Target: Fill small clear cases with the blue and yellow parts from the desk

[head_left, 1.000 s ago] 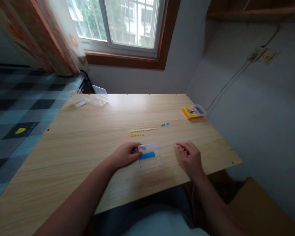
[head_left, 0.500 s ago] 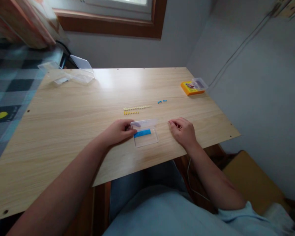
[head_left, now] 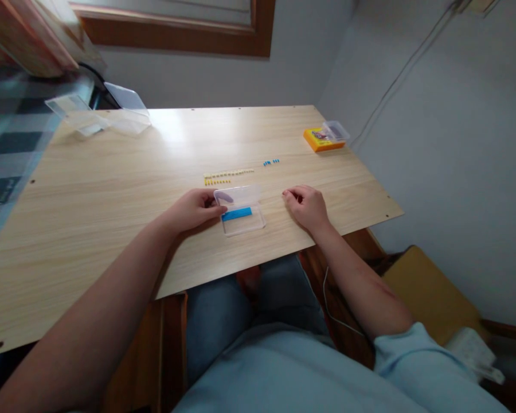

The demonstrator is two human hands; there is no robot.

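My left hand (head_left: pixel 198 211) grips the left side of a small clear plastic box (head_left: pixel 243 225), thumb in front and fingers behind. Its lid (head_left: pixel 243 196) stands raised at the back. Inside, along the hinge side, lies a flat blue strip (head_left: pixel 237 214). To the right of the box, my right hand (head_left: pixel 306 207) rests at the table with its fingers curled together; whether anything is in them cannot be seen. Just beyond the box are a row of small cream pieces (head_left: pixel 230 174) and a shorter row of yellow pieces (head_left: pixel 217 182). Several tiny blue pieces (head_left: pixel 270 163) lie farther right.
An orange-yellow box (head_left: pixel 322 140) with a clear plastic case (head_left: pixel 336 131) on it sits at the table's right back edge. Open clear containers (head_left: pixel 129 121) stand at the back left corner. The wooden table (head_left: pixel 112 172) ends just before my lap.
The whole view has shifted, so the table and hands appear higher and farther left. Both hands keep nearly the same pose, and the small pieces stay in their rows.
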